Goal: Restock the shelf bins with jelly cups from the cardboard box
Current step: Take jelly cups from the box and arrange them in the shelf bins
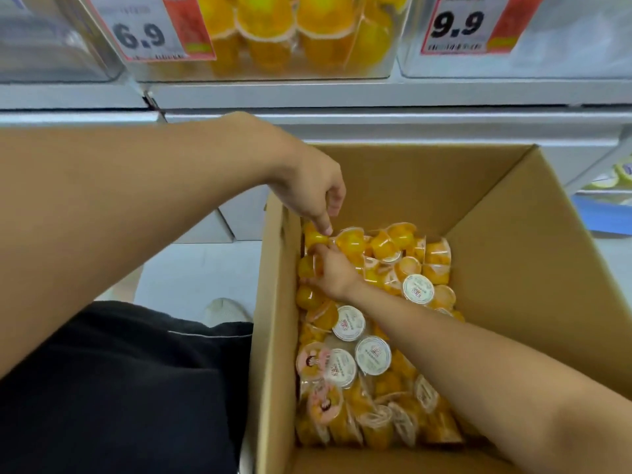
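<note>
Picking step: left hand point(309, 186) and right hand point(330, 271) each pinch jelly cups point(345, 239) inside the cardboard box point(496, 213); next, lift them to the shelf bin point(273, 35).

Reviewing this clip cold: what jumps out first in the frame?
Both hands meet at the far left corner of the open cardboard box, left hand and right hand pinching orange jelly cups from the heap. Above, a clear shelf bin holds more, flanked by price tags 6.9 and 9.9.
</note>
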